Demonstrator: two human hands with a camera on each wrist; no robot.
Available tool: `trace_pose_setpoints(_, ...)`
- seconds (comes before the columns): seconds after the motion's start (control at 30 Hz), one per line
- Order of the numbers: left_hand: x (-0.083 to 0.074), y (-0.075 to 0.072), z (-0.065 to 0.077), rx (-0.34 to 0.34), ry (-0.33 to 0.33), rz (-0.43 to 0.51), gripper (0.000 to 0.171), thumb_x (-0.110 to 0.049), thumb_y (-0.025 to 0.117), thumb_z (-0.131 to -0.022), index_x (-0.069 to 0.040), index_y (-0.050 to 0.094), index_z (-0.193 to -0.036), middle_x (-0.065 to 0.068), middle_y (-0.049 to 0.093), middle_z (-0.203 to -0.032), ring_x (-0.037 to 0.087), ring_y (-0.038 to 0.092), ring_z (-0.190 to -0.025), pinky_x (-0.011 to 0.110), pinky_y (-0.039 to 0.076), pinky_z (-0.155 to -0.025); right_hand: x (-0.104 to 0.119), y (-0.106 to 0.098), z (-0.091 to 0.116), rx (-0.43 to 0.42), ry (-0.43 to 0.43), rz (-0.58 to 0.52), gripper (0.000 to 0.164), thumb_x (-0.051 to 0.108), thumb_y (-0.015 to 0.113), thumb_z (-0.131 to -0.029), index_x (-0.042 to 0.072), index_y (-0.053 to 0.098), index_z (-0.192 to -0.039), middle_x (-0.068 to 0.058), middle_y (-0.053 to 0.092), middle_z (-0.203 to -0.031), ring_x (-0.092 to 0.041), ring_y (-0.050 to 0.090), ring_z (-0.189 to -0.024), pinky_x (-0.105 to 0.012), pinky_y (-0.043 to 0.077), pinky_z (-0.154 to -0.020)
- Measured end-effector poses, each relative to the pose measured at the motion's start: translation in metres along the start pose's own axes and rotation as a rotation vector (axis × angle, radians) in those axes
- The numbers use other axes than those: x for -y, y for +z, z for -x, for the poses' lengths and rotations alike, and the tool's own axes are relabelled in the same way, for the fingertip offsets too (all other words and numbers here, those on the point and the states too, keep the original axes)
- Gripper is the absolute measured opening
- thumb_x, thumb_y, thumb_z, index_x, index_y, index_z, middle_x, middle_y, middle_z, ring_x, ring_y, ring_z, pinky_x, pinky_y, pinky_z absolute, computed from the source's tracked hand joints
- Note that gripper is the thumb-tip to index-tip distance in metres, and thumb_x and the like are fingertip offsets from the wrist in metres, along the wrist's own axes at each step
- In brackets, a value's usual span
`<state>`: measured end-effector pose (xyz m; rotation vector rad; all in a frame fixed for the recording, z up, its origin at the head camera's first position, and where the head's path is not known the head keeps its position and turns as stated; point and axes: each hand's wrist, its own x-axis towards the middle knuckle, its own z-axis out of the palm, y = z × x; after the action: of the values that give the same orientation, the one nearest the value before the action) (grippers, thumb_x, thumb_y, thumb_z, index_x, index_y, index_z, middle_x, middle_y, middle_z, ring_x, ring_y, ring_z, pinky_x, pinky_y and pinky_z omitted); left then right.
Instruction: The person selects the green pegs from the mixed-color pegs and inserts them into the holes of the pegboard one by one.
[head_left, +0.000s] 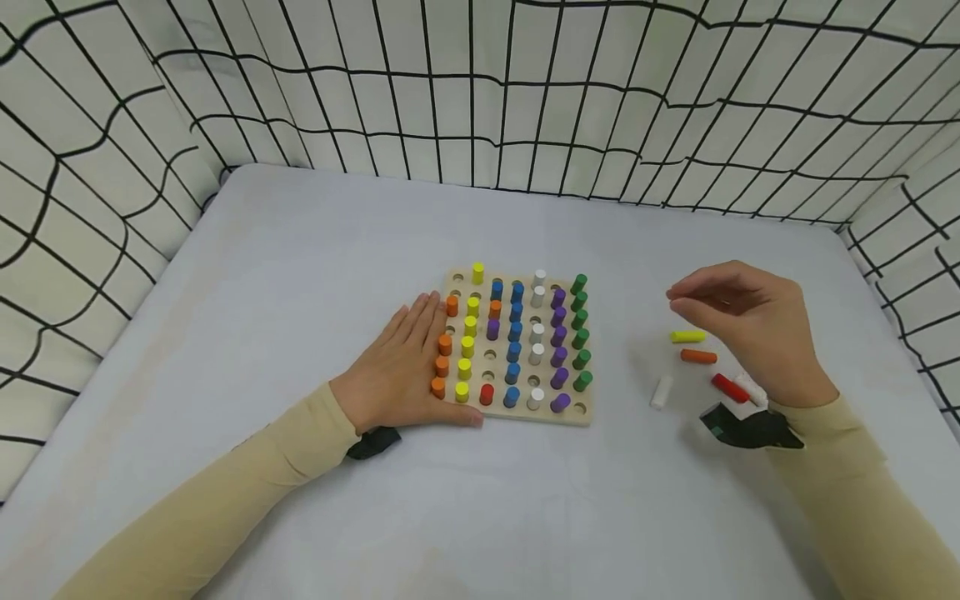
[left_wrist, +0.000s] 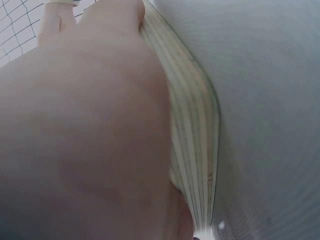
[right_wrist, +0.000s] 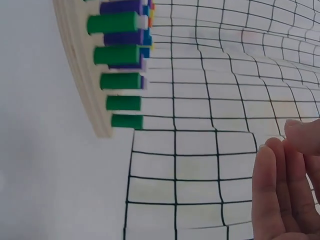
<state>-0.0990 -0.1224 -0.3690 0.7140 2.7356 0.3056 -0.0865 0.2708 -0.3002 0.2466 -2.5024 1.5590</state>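
Observation:
A wooden pegboard [head_left: 551,414] stands on the white table, filled with rows of coloured pegs and some bare holes. My left hand [head_left: 401,362] rests against its left side, fingers straight along that edge and the thumb by the front edge. The left wrist view shows the layered side of the board [left_wrist: 192,120] beside the palm. To the right of the board, my right hand [head_left: 750,325] is raised above loose pegs, thumb near the fingertips, with nothing visible between them. The right wrist view has the right hand's fingers [right_wrist: 282,185] mostly straight, apart from the board's green pegs [right_wrist: 120,81].
Beneath and beside the right hand lie a yellow peg [head_left: 687,337], an orange peg [head_left: 698,357], a red peg [head_left: 730,387] and white pegs, one [head_left: 662,392] standing apart to the left. A black grid on white walls [head_left: 450,108] encloses the table's back and sides.

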Motion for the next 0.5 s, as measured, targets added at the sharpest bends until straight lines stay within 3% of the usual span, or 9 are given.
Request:
trace_pose_setpoints(0.2,0.0,0.0,0.0,-0.001,0.006,0.0,0.145,-0.091,0.064,-0.071,0.001,0.002,-0.165,0.019,-0.003,-0.176,0.037,-0.002,-0.165,0.054,0.006,-0.135,-0.001,-0.01,-0.008,-0.061,-0.049,-0.221,0.024,-0.005,0.079,-0.086,-0.012,0.07,-0.107,-0.005,0.079,-0.098,-0.016,0.075,-0.088,-0.018,0.062,-0.08)
trace_pose_setpoints(0.5,0.0,0.001,0.001,-0.011,0.001,-0.014,0.144,-0.091,0.063,-0.071,0.001,0.006,-0.165,0.019,-0.001,-0.176,0.038,0.0,-0.165,0.055,0.008,-0.135,-0.004,-0.02,-0.021,-0.106,-0.093,-0.27,0.024,-0.006,0.078,-0.086,-0.015,0.069,-0.107,-0.006,0.079,-0.098,-0.017,0.075,-0.09,-0.017,0.061,-0.083)
